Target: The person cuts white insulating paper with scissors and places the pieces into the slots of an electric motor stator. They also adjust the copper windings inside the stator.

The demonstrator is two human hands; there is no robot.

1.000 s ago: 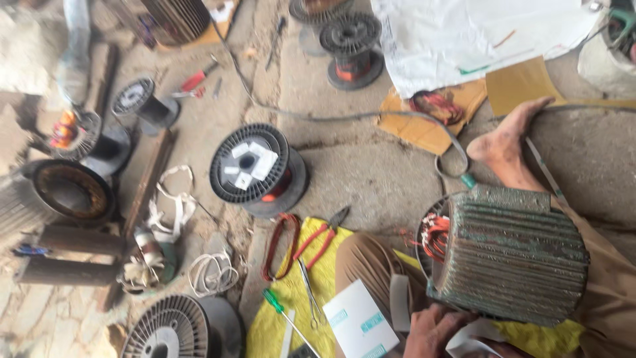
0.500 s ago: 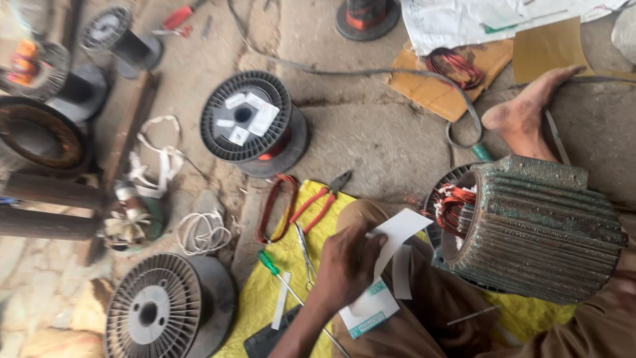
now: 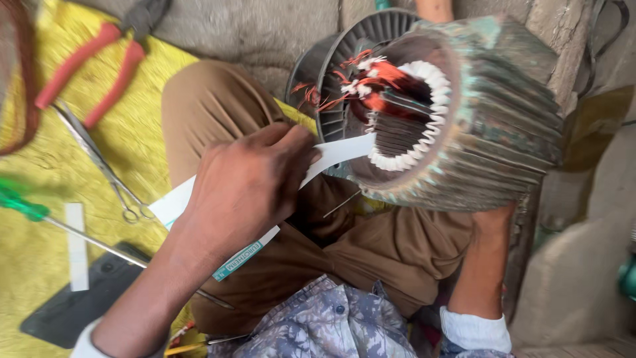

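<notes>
- Left hand (image 3: 248, 182) is pinching a white strip of insulation paper (image 3: 341, 151), fingers closed on it, with the free end poking into the bore of the motor stator (image 3: 490, 113).
- The stator lies on its side across the person's lap, open end facing the camera, ribbed greenish housing to the right.
- Right hand is tucked under the stator; only the forearm (image 3: 480, 265) shows, so I can't tell what those fingers are doing. My guess is it's propping the housing.
- Progress-wise: a near full ring of white slot liners (image 3: 424, 73) already sits around the bore, so the lining looks mostly done.
- Some red-orange copper wire (image 3: 371, 79) hangs at the upper left of the opening; whether that's old or new winding, I can't tell.
- Still left, I'd say: seating this strip.
- Lying on the yellow cloth (image 3: 142, 142): red-handled pliers (image 3: 99, 56), scissors (image 3: 99, 162), green-handled screwdriver (image 3: 40, 212), a loose white strip (image 3: 77, 246), all untouched.
</notes>
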